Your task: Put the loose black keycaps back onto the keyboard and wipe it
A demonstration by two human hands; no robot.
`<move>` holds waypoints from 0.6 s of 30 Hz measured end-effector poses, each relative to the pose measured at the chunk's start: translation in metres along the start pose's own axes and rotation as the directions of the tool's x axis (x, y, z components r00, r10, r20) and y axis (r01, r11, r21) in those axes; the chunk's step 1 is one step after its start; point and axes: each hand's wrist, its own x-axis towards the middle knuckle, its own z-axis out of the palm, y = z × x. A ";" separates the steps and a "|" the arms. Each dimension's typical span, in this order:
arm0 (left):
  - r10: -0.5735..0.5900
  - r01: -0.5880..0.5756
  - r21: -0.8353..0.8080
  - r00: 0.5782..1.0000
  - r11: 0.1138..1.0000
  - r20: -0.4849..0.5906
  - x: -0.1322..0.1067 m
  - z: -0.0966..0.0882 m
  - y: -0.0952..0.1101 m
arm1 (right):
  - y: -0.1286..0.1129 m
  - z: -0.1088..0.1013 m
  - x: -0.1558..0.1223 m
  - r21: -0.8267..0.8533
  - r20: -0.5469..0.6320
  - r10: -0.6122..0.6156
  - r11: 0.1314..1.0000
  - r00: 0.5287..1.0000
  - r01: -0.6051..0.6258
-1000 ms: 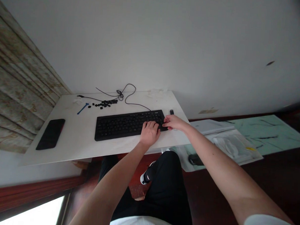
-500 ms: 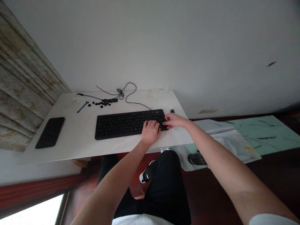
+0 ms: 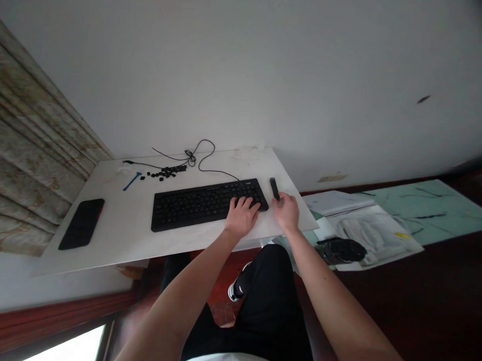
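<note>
A black keyboard (image 3: 192, 202) lies on the white table, its cable leading off the back edge. My left hand (image 3: 241, 216) rests on the keyboard's right part, palm down, fingers spread over the number keys. Just right of the keyboard, my right hand (image 3: 286, 210) is closed around the near end of a slim black-handled tool (image 3: 274, 187). The handle points away from me; its lower end is hidden by the fingers. Loose black keycaps (image 3: 167, 172) lie in a cluster behind the keyboard, with a blue tool (image 3: 132, 181) to their left.
The black cable (image 3: 201, 168) loops near the wall behind the keycaps. A black phone (image 3: 81, 224) lies at the table's left. Right of the white table (image 3: 122, 244) stands a lower green surface (image 3: 427, 204) with papers, a plastic bag and a dark object (image 3: 341, 251).
My right hand has left the keyboard's right edge and moved right and toward me, onto the black-handled tool. My left hand stays on the keyboard.
</note>
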 end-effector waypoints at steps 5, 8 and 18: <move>-0.003 0.003 0.024 1.000 1.000 0.005 0.001 -0.001 0.002 | 0.004 0.007 0.018 -0.050 0.116 -0.082 0.995 0.990 0.088; -0.008 0.008 0.014 1.000 1.000 0.005 0.001 -0.002 0.004 | 0.004 0.010 0.029 -0.049 0.140 -0.113 0.992 0.984 0.121; -0.337 0.343 0.010 0.928 0.939 -0.160 -0.014 -0.056 -0.074 | 0.010 0.018 0.031 0.061 0.001 -0.120 0.991 0.993 0.119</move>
